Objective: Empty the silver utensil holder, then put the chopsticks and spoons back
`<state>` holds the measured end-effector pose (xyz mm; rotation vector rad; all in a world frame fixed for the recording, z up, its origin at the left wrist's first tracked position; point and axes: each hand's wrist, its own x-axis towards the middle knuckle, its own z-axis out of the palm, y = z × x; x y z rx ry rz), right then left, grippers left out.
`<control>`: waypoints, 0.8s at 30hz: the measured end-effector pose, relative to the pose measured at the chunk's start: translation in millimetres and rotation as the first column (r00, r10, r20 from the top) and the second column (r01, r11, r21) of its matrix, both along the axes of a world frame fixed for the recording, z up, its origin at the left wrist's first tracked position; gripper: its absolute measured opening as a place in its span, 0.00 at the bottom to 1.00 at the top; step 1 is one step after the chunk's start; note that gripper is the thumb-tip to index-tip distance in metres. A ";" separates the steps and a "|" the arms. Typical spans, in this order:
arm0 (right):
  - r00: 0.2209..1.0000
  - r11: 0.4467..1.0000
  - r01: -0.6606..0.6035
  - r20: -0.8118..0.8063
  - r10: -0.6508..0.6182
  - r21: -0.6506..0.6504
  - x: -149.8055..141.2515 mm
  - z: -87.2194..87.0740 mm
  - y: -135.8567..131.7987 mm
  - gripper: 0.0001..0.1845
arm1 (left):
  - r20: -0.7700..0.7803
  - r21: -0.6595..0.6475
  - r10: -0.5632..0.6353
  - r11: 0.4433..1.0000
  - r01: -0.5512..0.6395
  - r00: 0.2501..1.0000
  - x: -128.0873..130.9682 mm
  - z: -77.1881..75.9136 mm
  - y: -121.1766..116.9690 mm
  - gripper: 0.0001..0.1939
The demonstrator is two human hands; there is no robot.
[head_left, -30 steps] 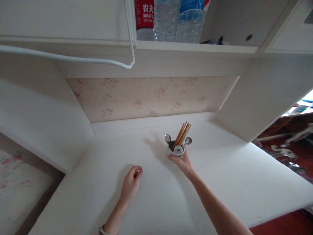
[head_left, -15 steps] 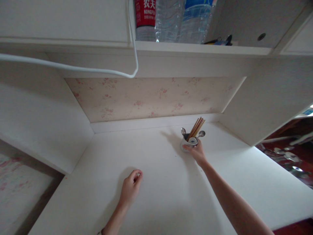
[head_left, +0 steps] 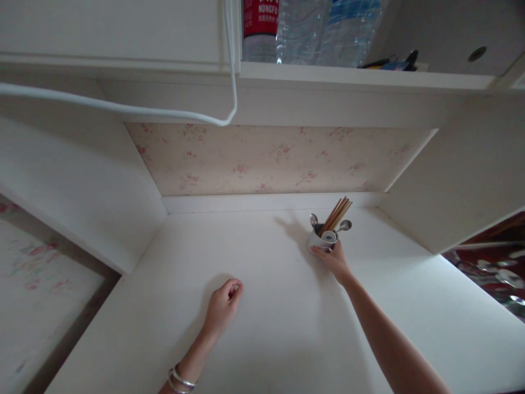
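Observation:
Toward the back right of the white surface (head_left: 266, 328), my right hand (head_left: 334, 260) is closed around a white utensil holder (head_left: 314, 241). Several thin wooden chopsticks (head_left: 337, 216) lean out of it to the right. A metal spoon (head_left: 314, 220) stands at its left side and a second spoon (head_left: 345, 225) at its right. A small round white piece with a dark mark (head_left: 328, 236) shows at the holder's front rim. My left hand (head_left: 223, 303) rests at the middle left, its fingers curled and thumb near the index finger, with nothing visible in it.
Above, an open shelf (head_left: 348, 77) holds several plastic bottles (head_left: 303, 33) and small dark items. A white cable (head_left: 164, 113) hangs in front. Side panels (head_left: 94, 180) flank the surface, with floral wallpaper (head_left: 262, 158) behind. Shiny items (head_left: 498, 271) lie beyond the right edge.
The camera view has shifted slightly, so more of my left wrist with its bangles shows. My right hand keeps its hold on the utensil holder, with little visible movement.

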<state>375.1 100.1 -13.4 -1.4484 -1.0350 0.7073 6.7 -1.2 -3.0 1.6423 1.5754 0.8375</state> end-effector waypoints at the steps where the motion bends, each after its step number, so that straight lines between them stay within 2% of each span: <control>1: 1.000 1.000 -0.022 -0.014 0.021 -0.003 -0.2 -0.2 -1.5 0.39 | -0.004 0.000 0.004 1.000 -0.004 1.000 0.4 0.9 0.0 0.18; 4: 0.998 0.998 -0.060 -0.036 0.060 -0.002 -1.8 2.6 -9.6 0.45 | -0.011 -0.008 0.012 1.000 -0.012 1.000 1.4 3.7 -0.1 0.18; 6: 0.999 1.000 0.015 -0.047 -0.016 -0.026 -5.0 5.7 -19.4 0.52 | -0.015 -0.012 0.011 1.000 -0.011 1.000 2.0 4.7 -0.2 0.18; 8: 0.985 0.986 0.156 -0.068 -0.159 -0.052 -12.1 7.9 -33.5 0.56 | -0.015 -0.011 0.014 1.000 -0.014 1.000 2.8 4.7 0.2 0.18; 10: 0.950 0.954 0.301 -0.084 -0.301 -0.014 -25.4 7.8 -50.9 0.54 | -0.017 -0.010 0.027 1.000 -0.027 1.000 3.9 4.1 1.7 0.18; 13: 0.913 0.905 0.407 -0.077 -0.401 0.124 -59.2 4.0 -78.5 0.39 | 0.001 -0.032 0.039 0.999 -0.039 0.999 6.2 4.1 6.8 0.18; 15: 0.948 0.941 0.315 -0.086 -0.306 0.121 -89.8 2.3 -93.6 0.30 | 0.047 -0.062 0.026 0.998 -0.023 0.999 7.2 5.5 11.6 0.18; 18: 0.997 1.000 0.005 -0.082 -0.004 0.015 -139.3 8.8 -106.0 0.19 | 0.112 -0.084 0.005 0.996 0.005 0.994 6.3 9.2 17.5 0.19; 21: 0.967 0.965 -0.250 -0.077 0.244 -0.077 -181.8 27.2 -106.2 0.20 | 0.118 -0.077 -0.007 0.997 0.016 0.993 2.9 12.1 19.0 0.19; 24: 0.922 0.919 -0.380 -0.126 0.366 -0.105 -210.6 41.6 -99.7 0.24 | 0.079 -0.071 -0.022 0.997 0.028 0.997 0.8 12.5 16.6 0.19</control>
